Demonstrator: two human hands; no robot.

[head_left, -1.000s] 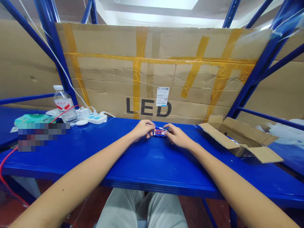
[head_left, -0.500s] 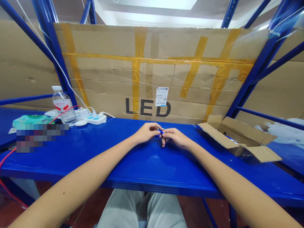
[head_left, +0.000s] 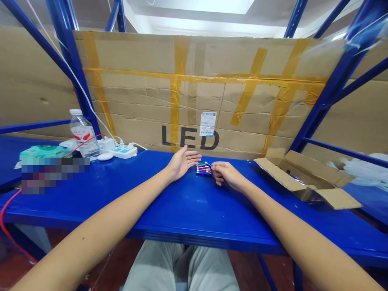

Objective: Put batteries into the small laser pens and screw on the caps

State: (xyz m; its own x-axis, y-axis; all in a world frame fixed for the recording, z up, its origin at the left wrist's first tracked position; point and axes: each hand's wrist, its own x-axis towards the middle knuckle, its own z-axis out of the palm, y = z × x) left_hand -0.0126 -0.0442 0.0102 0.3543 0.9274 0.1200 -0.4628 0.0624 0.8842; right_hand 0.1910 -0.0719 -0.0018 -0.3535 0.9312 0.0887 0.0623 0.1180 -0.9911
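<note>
In the head view, a row of small shiny tubes [head_left: 202,169] in blue, red and green with silvery ends lies on the blue table [head_left: 182,210]. My left hand [head_left: 182,163] is just left of the row, fingers stretched out and palm turned inward, holding nothing. At the row's right end, my right hand [head_left: 224,173] pinches a small blue tube [head_left: 207,164] between thumb and fingertips. That tube points left over the others. The exact kind of these tubes is too small to make out.
An open cardboard box [head_left: 303,178] stands at the right with something blue inside. On the left are a water bottle [head_left: 83,135], a power strip [head_left: 125,151], a white mouse-shaped object [head_left: 105,157] and a green packet [head_left: 45,152]. A large cardboard sheet [head_left: 139,105] closes the back.
My left hand has let go of the blue tube, opened and drawn back left. My right hand has shifted slightly right with a blue tube, uncovering the row on the table.
</note>
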